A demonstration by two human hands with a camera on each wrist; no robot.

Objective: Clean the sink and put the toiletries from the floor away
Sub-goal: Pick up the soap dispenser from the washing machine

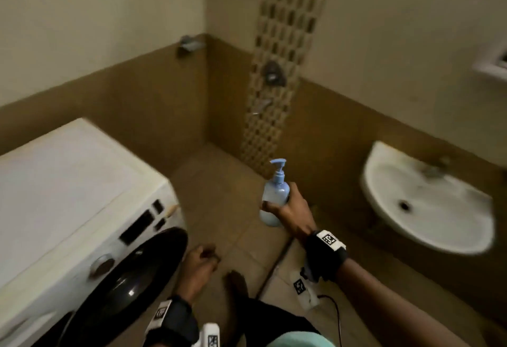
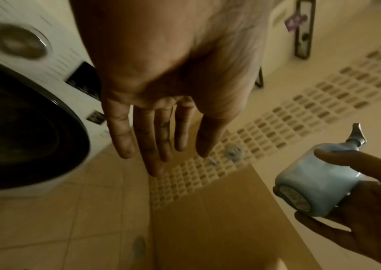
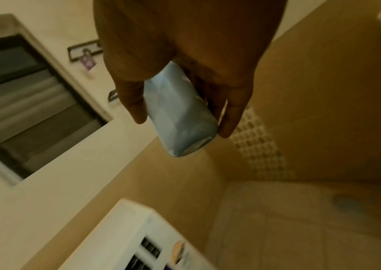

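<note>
My right hand [image 1: 288, 209] grips a light blue pump bottle [image 1: 275, 193] upright in the air, left of the white wall sink [image 1: 428, 209]. The same bottle [image 2: 309, 180] shows bottom-first in the left wrist view, and the fingers and thumb wrap round the bottle [image 3: 180, 113] in the right wrist view. My left hand [image 1: 200, 261] hangs low beside the washing machine, and its fingers [image 2: 152, 138] are straight and hold nothing.
A white front-loading washing machine [image 1: 76, 195] with a dark round door fills the left. Shower fittings [image 1: 273, 72] sit on the mosaic tile strip at the back corner. The tan tiled floor [image 1: 219, 190] lies between machine and sink. A bare foot [image 1: 236, 283] stands below.
</note>
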